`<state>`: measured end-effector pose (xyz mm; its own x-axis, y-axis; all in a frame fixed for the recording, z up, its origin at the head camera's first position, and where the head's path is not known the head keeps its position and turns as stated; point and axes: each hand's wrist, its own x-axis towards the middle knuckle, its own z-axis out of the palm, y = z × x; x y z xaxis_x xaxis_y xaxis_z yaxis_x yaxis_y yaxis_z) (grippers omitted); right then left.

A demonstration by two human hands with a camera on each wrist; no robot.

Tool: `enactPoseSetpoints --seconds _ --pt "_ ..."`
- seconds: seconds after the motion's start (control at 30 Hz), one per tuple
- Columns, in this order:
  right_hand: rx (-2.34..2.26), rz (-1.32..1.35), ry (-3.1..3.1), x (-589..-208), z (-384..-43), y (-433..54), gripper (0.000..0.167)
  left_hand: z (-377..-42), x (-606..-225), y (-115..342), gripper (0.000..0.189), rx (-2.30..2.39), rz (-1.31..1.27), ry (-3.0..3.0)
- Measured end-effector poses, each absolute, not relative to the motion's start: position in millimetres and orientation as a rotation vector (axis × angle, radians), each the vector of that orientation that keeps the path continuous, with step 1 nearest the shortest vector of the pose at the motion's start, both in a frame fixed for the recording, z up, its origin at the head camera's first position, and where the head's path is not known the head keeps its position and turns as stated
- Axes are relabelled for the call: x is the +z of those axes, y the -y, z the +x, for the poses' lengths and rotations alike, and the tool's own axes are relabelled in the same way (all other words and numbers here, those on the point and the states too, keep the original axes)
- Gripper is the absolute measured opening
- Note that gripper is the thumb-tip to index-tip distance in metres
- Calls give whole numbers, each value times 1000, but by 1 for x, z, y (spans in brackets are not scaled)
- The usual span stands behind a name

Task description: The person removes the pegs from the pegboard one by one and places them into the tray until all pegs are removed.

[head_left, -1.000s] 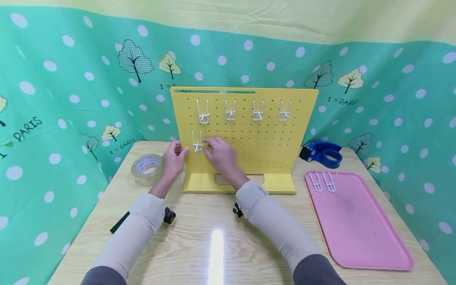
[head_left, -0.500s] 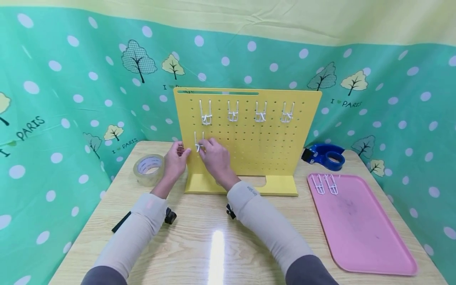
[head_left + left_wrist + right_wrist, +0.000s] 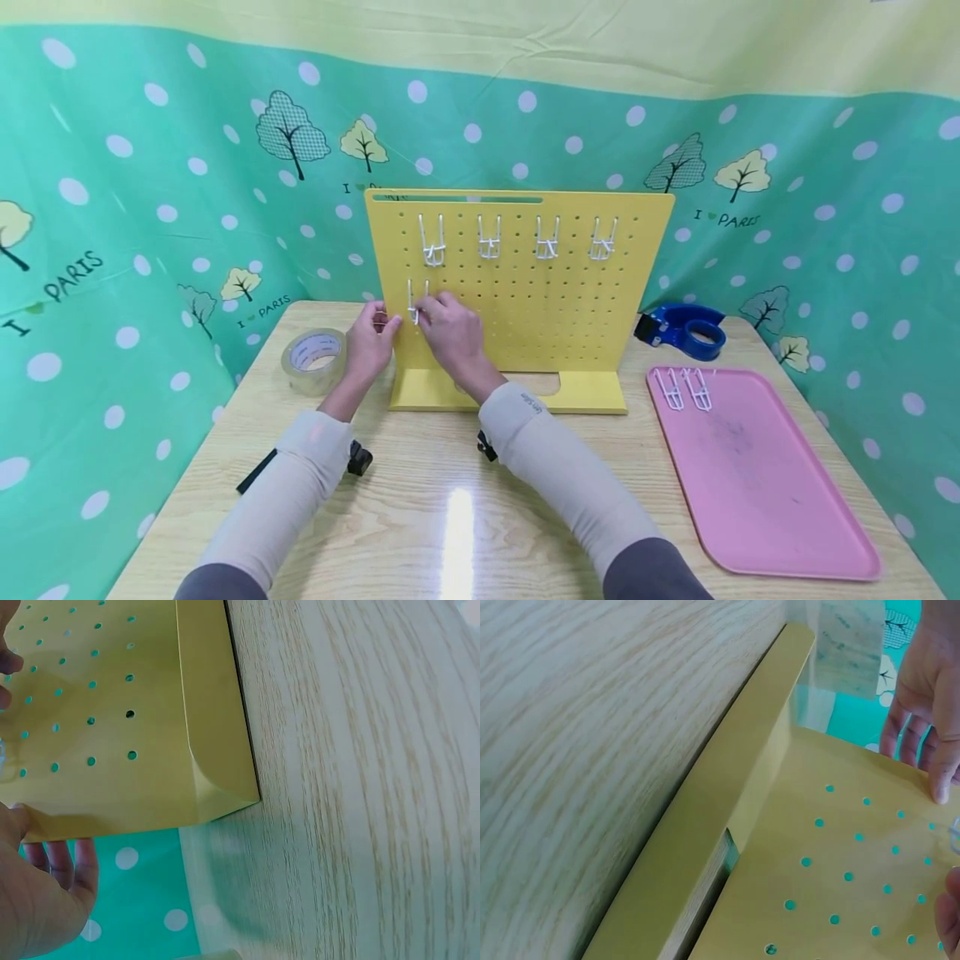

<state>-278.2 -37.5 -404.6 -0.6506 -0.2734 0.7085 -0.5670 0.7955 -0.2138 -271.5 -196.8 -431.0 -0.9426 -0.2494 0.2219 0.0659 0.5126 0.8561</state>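
A yellow pegboard [image 3: 540, 321] stands upright on its base on the table. My left hand [image 3: 367, 343] grips its left edge; in the left wrist view the thumb lies on the front face and the fingers go behind. At the left of the second row hangs a white wire pegboard hook [image 3: 410, 297]. The fingertips of my right hand [image 3: 453, 333] pinch this hook's lower right side and hide part of it. Above, a row of several similar white hooks [image 3: 490, 239] hangs on the board. Only the hook's edge [image 3: 955, 834] shows in the right wrist view.
A pink tray [image 3: 780, 492] at the right holds two white hooks [image 3: 701, 390] near its far left corner. Behind it sits a blue tape dispenser [image 3: 682, 329]. A roll of clear tape [image 3: 313, 360] stands left of the board. A patterned curtain [image 3: 187, 242] surrounds the table.
My right hand has shifted left from beside the second-row hook and now pinches it, covering its lower right part. The left hand stays on the board's edge.
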Motion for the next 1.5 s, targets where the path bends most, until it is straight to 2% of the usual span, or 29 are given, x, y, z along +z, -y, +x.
enactPoseSetpoints --seconds 0.6,1.5 --pt "569 651 2247 -396 -267 5 7 -271 -432 197 26 -1407 176 2443" --pt "677 664 2579 -396 -247 -140 11 -275 -434 197 28 -1373 172 2456"
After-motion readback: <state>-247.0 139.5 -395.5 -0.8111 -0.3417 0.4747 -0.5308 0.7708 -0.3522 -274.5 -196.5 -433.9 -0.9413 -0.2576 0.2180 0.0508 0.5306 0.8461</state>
